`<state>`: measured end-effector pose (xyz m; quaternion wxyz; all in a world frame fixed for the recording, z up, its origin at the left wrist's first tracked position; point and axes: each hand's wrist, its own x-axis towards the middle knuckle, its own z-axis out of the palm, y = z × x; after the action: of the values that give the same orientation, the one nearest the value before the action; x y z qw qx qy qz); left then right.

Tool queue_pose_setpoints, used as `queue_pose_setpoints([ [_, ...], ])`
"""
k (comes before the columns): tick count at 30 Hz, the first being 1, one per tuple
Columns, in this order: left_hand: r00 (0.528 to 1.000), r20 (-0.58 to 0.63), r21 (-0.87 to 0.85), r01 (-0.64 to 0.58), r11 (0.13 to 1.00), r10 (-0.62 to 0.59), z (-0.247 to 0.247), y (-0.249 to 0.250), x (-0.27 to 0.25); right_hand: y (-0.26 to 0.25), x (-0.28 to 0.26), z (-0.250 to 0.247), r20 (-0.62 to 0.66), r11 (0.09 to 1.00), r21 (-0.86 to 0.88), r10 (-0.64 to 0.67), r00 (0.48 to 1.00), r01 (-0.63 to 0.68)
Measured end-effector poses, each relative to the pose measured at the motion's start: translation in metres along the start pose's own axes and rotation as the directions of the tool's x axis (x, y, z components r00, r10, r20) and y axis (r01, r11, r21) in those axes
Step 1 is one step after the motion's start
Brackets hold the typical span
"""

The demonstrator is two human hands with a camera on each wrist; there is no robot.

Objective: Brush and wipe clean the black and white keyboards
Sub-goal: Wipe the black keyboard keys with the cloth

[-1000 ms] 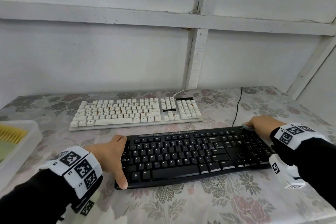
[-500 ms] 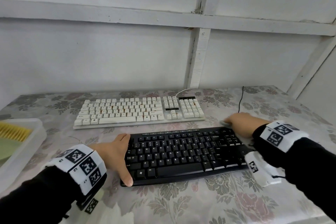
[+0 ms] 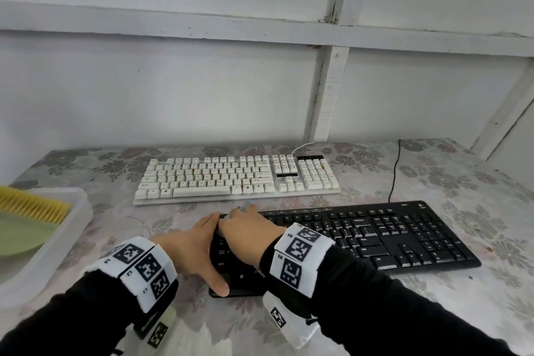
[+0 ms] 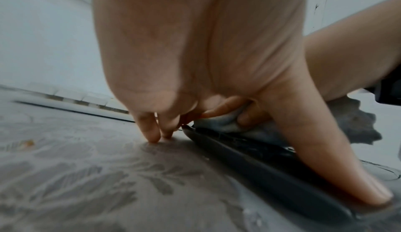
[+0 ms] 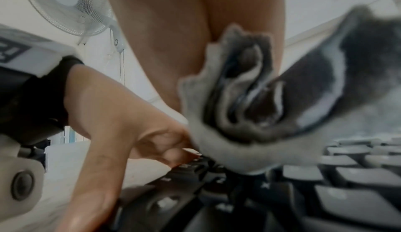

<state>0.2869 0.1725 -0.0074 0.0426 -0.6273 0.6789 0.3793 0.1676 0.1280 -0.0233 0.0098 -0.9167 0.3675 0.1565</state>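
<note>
Right hand (image 3: pixel 248 233) bunches soft grey cloth (image 5: pixel 249 115) on glossy black keyboard (image 3: pixel 390 237) left end; left hand (image 3: pixel 193 251), fingers spread, braces its edge.

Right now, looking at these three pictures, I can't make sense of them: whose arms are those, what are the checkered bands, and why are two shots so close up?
There is no machine here: a person is cleaning with bare hands. The checkered bands on both wrists carry small cameras. The wide picture comes from a camera on the person's head; the two close ones look along each hand from the wrists.

On the flowered tablecloth lie a white keyboard at the back and a black keyboard nearer. At the left, a white tray holds a yellow-bristled brush.

The left hand steadies the black keyboard's left end, thumb on its front corner. The right hand grips a grey cloth and presses it onto the keys at that same end.
</note>
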Motion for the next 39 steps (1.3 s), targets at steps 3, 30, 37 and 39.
queue_pose_setpoints([
  [3,1.0,-0.013,-0.012,-0.012,1.0,0.012,0.001,-0.001,0.0,0.002,-0.001,0.005,-0.029,1.0,-0.029,0.009,1.0,-0.01],
  [30,0.999,0.02,-0.067,-0.026,0.997,0.028,0.002,-0.002,-0.002,0.098,-0.082,-0.011,0.122,0.964,-0.015,0.266,0.956,-0.266],
  [37,0.998,-0.008,-0.058,-0.06,0.997,0.06,0.002,-0.002,-0.002,0.041,-0.049,-0.041,0.054,0.975,0.204,0.075,0.996,-0.085],
  [39,0.999,-0.015,-0.066,-0.044,0.997,0.043,0.002,-0.003,-0.001,0.016,-0.032,-0.041,0.046,0.99,0.143,-0.014,0.999,0.007],
])
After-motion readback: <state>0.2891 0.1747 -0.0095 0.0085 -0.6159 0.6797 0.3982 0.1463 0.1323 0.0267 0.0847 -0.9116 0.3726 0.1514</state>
